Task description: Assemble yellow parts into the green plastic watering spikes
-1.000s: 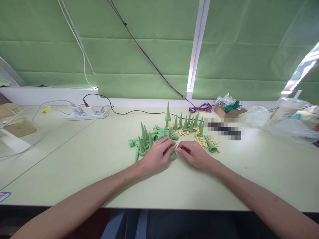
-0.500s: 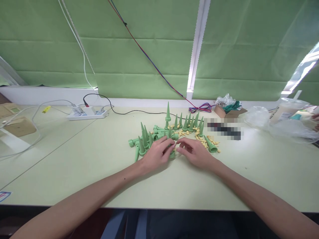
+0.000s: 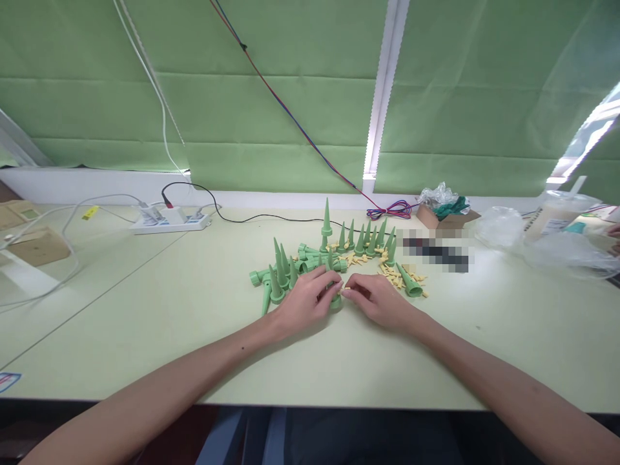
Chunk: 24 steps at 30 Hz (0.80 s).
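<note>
My left hand (image 3: 310, 298) is closed around a green plastic spike (image 3: 335, 301), whose wide collar shows below my fingertips; the rest is covered by my fingers. Right beside it, my right hand (image 3: 380, 298) pinches a small yellow plastic piece (image 3: 346, 289) between thumb and index finger, its end close to the left fingertips. Whether the two parts touch I cannot tell. Several upright green cones (image 3: 281, 268) stand just left of my left hand. Loose yellow pieces (image 3: 393, 276) lie scattered beyond my right hand, near a green cone on its side (image 3: 411, 282).
More green cones (image 3: 371, 240) stand in a row behind. A power strip (image 3: 169, 223) with cables sits at the back left. At the back right are a cardboard box (image 3: 445, 221), a drink cup (image 3: 557, 213) and plastic bags (image 3: 498, 226). Another person's hand (image 3: 615, 239) shows at the right edge.
My right hand has lowered slightly, its thumb and index finger closing together, and a yellow piece now shows between them. My left hand has hardly moved.
</note>
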Each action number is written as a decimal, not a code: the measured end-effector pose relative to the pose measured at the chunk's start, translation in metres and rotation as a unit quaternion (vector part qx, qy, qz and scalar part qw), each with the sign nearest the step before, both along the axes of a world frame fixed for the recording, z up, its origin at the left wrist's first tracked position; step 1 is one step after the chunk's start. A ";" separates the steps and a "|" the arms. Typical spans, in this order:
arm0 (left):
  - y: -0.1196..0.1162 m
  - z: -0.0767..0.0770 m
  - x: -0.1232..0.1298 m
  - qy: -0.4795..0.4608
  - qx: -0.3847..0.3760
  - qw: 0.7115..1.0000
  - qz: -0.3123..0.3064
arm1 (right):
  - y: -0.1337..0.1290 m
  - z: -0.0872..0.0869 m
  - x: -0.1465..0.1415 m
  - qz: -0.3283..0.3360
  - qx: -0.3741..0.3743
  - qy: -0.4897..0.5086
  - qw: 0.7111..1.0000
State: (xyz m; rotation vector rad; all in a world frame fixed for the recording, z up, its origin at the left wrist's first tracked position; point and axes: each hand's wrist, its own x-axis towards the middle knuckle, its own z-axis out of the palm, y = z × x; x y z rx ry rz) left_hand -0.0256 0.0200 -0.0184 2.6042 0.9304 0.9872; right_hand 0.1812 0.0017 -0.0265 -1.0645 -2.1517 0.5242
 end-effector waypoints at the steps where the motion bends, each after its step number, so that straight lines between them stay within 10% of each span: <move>1: 0.000 0.000 0.000 0.002 -0.002 1.000 -0.001 | 0.000 0.000 0.000 -0.003 0.001 -0.004 1.000; 24: 0.000 0.002 0.001 -0.012 -0.012 1.000 -0.004 | -0.002 0.001 0.000 0.011 0.000 0.006 1.000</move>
